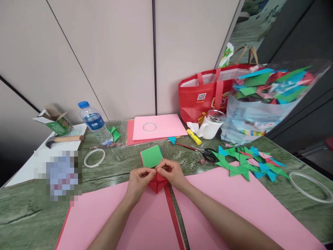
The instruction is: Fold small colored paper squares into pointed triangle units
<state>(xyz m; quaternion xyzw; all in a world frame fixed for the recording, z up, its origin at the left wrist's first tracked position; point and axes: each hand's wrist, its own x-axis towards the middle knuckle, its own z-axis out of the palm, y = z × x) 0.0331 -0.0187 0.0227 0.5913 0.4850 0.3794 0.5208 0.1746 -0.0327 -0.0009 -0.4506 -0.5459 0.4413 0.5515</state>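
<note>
Both my hands meet over a folded red paper piece at the middle of the green marble table. My left hand pinches its upper left edge and my right hand pinches the top right, fingertips almost touching. The red piece lies between two large pink sheets, with a red strip running toward me. Just beyond my fingers lies a small stack of square paper with green on top.
Folded green, blue and pink shapes are piled at the right, scissors, a glue stick and a white mug behind them. A red bag, a plastic bag of paper, a water bottle, tape rings and pink sheets stand farther back.
</note>
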